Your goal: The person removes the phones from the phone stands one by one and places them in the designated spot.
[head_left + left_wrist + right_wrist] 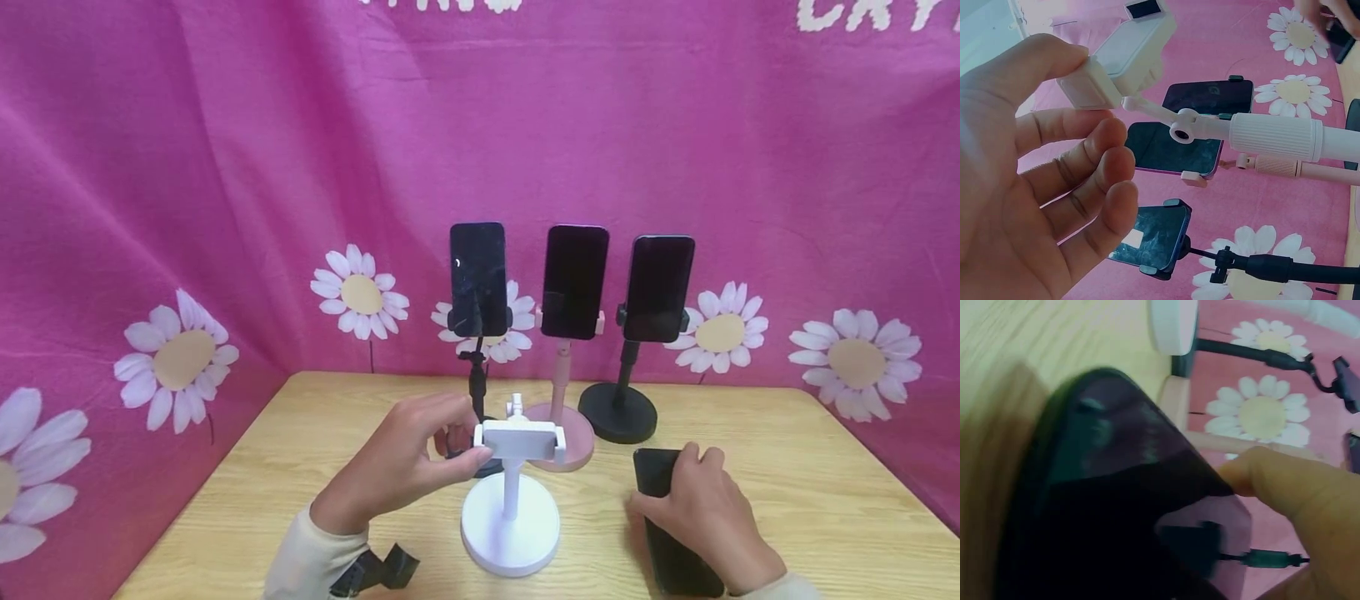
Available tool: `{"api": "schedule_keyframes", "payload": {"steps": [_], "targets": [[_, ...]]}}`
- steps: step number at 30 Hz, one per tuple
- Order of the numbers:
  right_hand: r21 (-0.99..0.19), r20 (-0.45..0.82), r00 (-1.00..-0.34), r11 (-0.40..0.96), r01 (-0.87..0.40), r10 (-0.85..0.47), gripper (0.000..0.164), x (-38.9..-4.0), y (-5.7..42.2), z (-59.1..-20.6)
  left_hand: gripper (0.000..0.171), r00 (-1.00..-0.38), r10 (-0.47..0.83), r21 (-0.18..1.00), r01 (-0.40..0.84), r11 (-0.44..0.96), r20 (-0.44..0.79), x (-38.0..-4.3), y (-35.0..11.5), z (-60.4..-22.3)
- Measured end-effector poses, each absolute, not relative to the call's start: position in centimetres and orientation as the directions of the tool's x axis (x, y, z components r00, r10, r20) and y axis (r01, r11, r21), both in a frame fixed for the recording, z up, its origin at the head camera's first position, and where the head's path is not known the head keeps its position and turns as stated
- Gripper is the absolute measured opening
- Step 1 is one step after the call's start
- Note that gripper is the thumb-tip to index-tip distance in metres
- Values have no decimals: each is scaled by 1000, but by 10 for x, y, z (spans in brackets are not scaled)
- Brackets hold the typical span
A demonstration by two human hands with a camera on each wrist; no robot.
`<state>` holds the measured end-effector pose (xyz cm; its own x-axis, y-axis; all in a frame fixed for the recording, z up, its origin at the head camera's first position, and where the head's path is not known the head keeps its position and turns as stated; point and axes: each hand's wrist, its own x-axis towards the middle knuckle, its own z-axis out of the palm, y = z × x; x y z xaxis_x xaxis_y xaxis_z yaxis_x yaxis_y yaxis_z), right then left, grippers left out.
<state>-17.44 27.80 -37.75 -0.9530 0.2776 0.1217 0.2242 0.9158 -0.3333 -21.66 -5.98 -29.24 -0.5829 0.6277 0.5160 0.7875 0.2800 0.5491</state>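
A white phone stand rises from a round base on the table. At the left end of its clamp, my left hand pinches the white jaw between thumb and index finger; the other fingers curl below in the left wrist view. The clamp has no phone in it. To the right of the stand, my right hand grips a black phone, thumb on its left edge and fingers over the far side. In the right wrist view the phone's dark, glossy screen shows, tilted up off the table.
Behind stand a black stand holding a phone, a pink stand with a phone, and another black stand with a phone. A pink flowered cloth hangs behind the wooden table.
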Motion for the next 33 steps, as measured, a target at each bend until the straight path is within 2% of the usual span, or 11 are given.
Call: {"api": "schedule_keyframes", "payload": {"steps": [5,10,17,23,33], "targets": [[-301,53,-968,928,219,245,82,-180,283,-395,16,-578,628,549,790,273,520,-216,-61,-294],[-286,-60,-974,931,226,218,83,-185,287,-405,16,-585,626,554,785,277,516,-216,-61,-295],[-267,-107,-977,941,208,186,76,-187,291,-408,17,-604,624,559,772,303,496,-215,-60,-293],[-240,-168,-972,950,200,163,85,-188,292,-407,17,-608,625,552,771,317,490,-214,-61,-292],[-222,-261,-953,951,214,154,87,-190,293,-407,14,-601,617,503,788,354,508,-208,-63,-288]]}}
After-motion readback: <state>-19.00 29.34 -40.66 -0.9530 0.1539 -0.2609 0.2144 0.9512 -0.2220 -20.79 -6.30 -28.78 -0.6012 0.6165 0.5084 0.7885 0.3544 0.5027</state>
